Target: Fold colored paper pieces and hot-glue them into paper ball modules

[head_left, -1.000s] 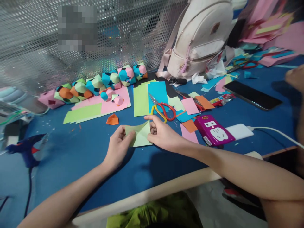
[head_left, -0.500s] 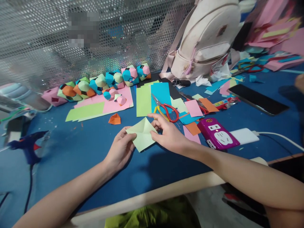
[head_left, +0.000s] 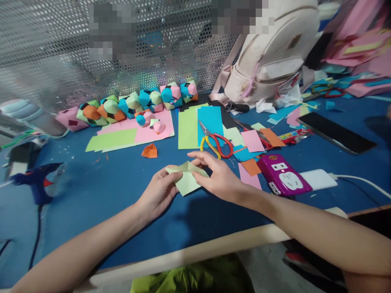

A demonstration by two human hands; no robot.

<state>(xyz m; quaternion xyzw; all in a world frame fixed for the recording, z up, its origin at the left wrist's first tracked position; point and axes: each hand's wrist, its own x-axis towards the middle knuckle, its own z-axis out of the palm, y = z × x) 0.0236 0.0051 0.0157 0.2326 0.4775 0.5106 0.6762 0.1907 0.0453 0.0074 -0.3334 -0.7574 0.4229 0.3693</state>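
Observation:
A light green paper square (head_left: 187, 178), partly folded, lies low over the blue table mat (head_left: 100, 191) near the front middle. My left hand (head_left: 159, 190) pinches its left corner with thumb and fingers. My right hand (head_left: 215, 176) grips its right side, the forefinger stretched over the raised top fold. Both hands are closed on the paper. A small folded orange piece (head_left: 150, 151) lies just behind and to the left of my hands. Red and yellow handled scissors (head_left: 214, 141) rest right behind my right hand.
A chain of coloured paper balls (head_left: 134, 105) lines the perforated metal screen. Green, pink and blue sheets (head_left: 189, 128) lie behind. A purple power strip (head_left: 284, 174), a power bank (head_left: 317, 179), a phone (head_left: 336, 132), a pale backpack (head_left: 275, 53) and a blue glue gun (head_left: 36, 183) surround them.
The green paper has been turned and its upper part folded down flatter; my right forefinger now lies across the top fold. Both hands stayed at the same spot.

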